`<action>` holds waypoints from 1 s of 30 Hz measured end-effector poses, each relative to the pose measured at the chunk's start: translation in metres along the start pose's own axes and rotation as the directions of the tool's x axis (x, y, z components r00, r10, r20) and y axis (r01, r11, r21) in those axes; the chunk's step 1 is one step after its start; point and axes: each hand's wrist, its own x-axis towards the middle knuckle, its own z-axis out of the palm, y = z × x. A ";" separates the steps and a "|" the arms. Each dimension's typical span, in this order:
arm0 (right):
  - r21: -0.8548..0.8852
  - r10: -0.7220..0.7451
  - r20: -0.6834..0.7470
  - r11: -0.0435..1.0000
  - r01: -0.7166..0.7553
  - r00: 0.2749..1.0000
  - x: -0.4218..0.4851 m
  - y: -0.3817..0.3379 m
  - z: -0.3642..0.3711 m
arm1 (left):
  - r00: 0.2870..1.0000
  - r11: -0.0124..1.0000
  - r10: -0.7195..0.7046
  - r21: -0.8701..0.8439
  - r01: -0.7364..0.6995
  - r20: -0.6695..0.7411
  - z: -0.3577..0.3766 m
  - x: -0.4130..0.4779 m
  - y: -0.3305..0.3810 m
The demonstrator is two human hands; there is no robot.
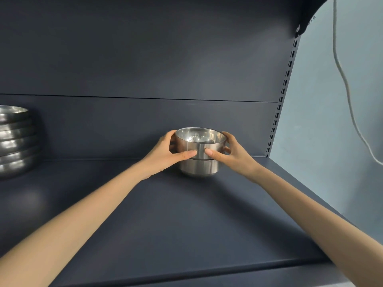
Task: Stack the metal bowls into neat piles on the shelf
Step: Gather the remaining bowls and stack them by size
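Note:
A small pile of steel bowls stands near the back of the dark shelf (165,224). Its top bowl (200,139) sits nested in a lower bowl (199,167) that rests on the shelf. My left hand (165,154) grips the top bowl from the left, thumb across its front. My right hand (230,155) grips the same bowl from the right, thumb on its front wall. A taller pile of wider steel bowls (15,141) stands at the far left, partly cut off by the frame.
The shelf's dark back panel (145,69) rises right behind the bowls. A slotted upright (284,94) marks the shelf's right end, with a pale wall and a hanging white cable (344,79) beyond it. The shelf's front edge (207,268) runs along the bottom.

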 end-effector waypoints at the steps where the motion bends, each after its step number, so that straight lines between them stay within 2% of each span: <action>1: 0.012 0.010 0.019 1.000 -0.011 1.000 -0.001 0.000 0.000 | 1.000 1.000 -0.001 -0.025 0.002 0.015 0.002 -0.002 0.000; 6: 0.035 0.043 0.012 0.998 -0.043 0.999 -0.004 0.004 0.003 | 1.000 0.990 -0.028 -0.140 0.030 0.013 0.008 -0.006 0.001; 14: 0.049 -0.022 -0.061 0.998 0.025 0.998 -0.008 -0.021 0.024 | 1.000 0.976 0.006 -0.217 -0.012 -0.027 -0.021 -0.022 0.011; 21: 0.044 -0.061 -0.100 0.997 0.066 0.993 -0.010 -0.061 0.075 | 0.997 0.963 0.056 -0.261 -0.066 -0.047 -0.075 -0.054 0.010; 30: 0.055 -0.084 -0.095 0.995 0.089 0.992 -0.025 -0.105 0.157 | 0.995 0.967 0.046 -0.248 -0.067 -0.090 -0.147 -0.110 -0.006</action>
